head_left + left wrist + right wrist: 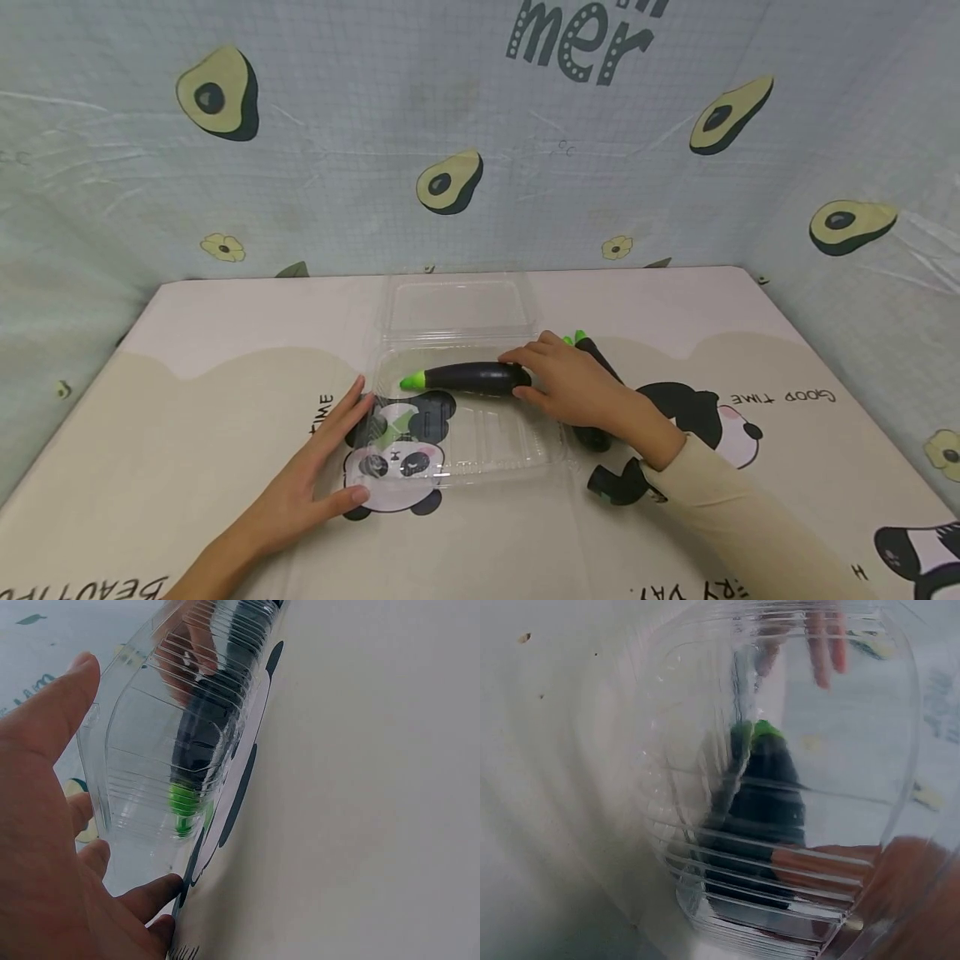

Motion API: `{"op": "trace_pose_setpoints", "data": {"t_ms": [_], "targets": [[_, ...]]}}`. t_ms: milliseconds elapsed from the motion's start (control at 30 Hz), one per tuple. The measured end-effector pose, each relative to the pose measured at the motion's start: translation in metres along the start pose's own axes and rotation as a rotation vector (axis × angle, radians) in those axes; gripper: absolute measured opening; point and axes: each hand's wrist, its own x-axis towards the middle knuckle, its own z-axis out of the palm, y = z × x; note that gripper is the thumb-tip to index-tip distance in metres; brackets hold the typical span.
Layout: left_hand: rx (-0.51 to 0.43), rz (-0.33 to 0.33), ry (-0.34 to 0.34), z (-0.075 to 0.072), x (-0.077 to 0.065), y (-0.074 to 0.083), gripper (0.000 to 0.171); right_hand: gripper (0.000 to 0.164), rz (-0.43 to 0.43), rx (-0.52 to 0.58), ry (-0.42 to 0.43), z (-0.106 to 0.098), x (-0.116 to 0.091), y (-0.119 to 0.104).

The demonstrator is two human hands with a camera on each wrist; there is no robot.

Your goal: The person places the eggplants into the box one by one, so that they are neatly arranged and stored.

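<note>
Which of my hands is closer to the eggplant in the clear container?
Right. Your right hand grips the thick end of the eggplant; your left hand is at the left side of the clear container, apart from it.

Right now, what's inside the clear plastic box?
Inside the clear plastic box is one black eggplant with a green tip. Fingers of the right hand grip its thick end, covering bits that can't be seen.
</note>
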Motion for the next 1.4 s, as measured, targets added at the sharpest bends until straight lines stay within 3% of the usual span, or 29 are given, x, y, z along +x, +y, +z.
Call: {"op": "trace_pose_setpoints", "data": {"t_ms": [233,533,900,1100,1400], "targets": [[0.014,-0.007,0.003,0.0,0.0,0.0,0.088,0.039,0.034,-0.054,0.014,0.003,0.003,-0.003],[0.012,-0.008,0.003,0.001,-0.001,0.002,0.087,0.035,0.117,-0.045,0.071,0.004,0.005,-0.01],[0.017,-0.001,0.011,0.0,0.0,0.002,0.087,0.034,0.079,-0.049,0.086,0.0,0.004,-0.012],[0.011,-0.006,0.005,0.0,0.0,0.002,0.087,0.033,0.103,-0.068,0.091,-0.005,0.0,-0.014],[0.015,0.003,0.009,0.0,0.0,0.001,0.087,0.035,0.065,0.05,0.209,-0.016,-0.013,-0.005]]}}
